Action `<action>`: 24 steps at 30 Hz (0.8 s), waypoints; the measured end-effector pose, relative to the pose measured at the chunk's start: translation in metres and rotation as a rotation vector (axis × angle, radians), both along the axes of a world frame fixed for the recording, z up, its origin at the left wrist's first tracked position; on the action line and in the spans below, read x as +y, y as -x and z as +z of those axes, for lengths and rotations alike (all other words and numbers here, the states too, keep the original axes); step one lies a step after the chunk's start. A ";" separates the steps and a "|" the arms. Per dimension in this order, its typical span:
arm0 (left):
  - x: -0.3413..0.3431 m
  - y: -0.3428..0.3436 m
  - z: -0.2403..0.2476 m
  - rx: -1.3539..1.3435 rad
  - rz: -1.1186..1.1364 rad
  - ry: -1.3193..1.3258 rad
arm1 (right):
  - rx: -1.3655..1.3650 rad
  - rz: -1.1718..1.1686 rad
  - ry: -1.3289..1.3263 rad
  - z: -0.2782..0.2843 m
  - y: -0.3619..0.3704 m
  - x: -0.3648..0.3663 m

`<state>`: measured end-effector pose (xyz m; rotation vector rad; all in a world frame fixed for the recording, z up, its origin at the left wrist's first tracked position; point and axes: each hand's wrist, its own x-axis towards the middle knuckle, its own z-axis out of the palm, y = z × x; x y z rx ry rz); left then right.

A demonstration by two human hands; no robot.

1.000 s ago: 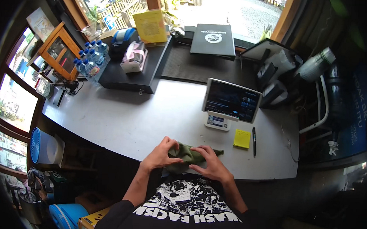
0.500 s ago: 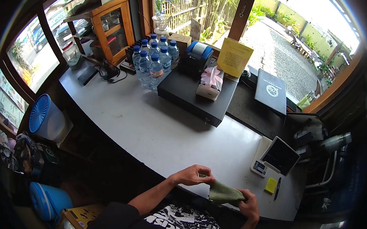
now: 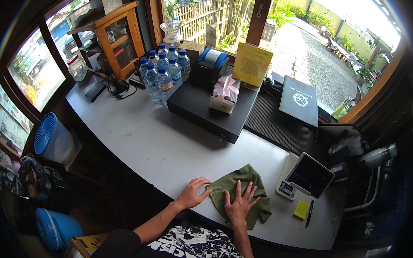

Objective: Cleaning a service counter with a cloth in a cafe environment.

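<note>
A green cloth [image 3: 254, 175] lies spread out, a little rumpled, on the light grey counter [image 3: 159, 150] near its front edge. My right hand [image 3: 241, 202] rests flat on top of it, fingers spread. At the cloth's left corner is my left hand [image 3: 192, 194], its fingers curved and the thumb apart from the forefinger. Just right of the cloth stands a white device with a tilted dark screen [image 3: 311, 174]. Beside its base are a yellow sticky-note pad [image 3: 300, 209] and a black pen [image 3: 309, 214].
Behind the cloth sits a black cash drawer [image 3: 202, 115] carrying a tissue box with a pink bow [image 3: 224, 95] and a receipt printer [image 3: 209, 67]. Several water bottles [image 3: 164, 83] stand left of it. A dark menu folder [image 3: 300, 101] lies on a black mat [image 3: 280, 120].
The cloth, earlier stretched between both hands at the counter's edge, is now laid on the counter. My right hand has moved left and flattened onto it; my left hand has shifted left.
</note>
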<state>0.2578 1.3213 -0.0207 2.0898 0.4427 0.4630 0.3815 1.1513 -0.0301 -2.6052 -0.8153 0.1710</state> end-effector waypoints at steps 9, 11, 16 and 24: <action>0.017 0.039 0.002 -0.030 0.304 -0.093 | -0.185 0.380 -0.083 -0.008 -0.021 0.065; 0.028 0.054 -0.004 -0.041 0.356 -0.129 | -0.141 0.527 -0.097 0.002 0.002 0.060; 0.078 0.072 -0.027 -0.036 0.313 -0.264 | -0.243 0.158 0.027 -0.001 -0.008 0.014; 0.147 0.130 -0.045 -0.130 0.238 -0.222 | -0.155 -0.155 0.224 -0.009 0.017 0.113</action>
